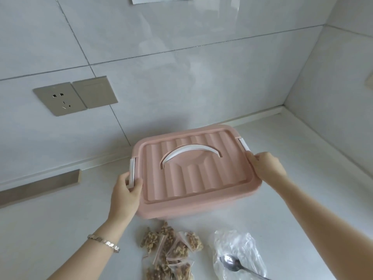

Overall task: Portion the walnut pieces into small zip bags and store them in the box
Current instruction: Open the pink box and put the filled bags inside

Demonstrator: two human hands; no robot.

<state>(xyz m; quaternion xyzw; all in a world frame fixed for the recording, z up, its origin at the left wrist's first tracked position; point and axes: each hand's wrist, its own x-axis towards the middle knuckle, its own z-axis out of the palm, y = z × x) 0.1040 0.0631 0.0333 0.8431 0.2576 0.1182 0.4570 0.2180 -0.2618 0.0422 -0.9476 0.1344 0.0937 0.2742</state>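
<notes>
Two bare hands grip a pink box [193, 172] at its opposite ends on a pale countertop [60, 219]. The left hand [126, 190], at nine o'clock of the box, curls its fingers around the white latch [132, 170] on that side; a silver bracelet [104, 242] circles its wrist. The right hand [264, 166], at three o'clock, closes over the lid's edge just below the second white latch [243, 144]. The ribbed lid [201, 174] sits on the box, its white handle [191, 151] folded flat across the middle.

At six o'clock of the box, near the lower edge of the view, several small zip bags [171, 251] filled with walnut pieces lie in a loose heap on the countertop, outside the box. To their right, at about five o'clock, a crumpled clear plastic bag [240, 249] lies with a metal spoon [232, 263] on it.

Behind, at ten o'clock, a wall socket [60, 99] and a blank plate [94, 91] are set in the tiled wall [181, 57]. No brand, label or readable writing shows on any item.
</notes>
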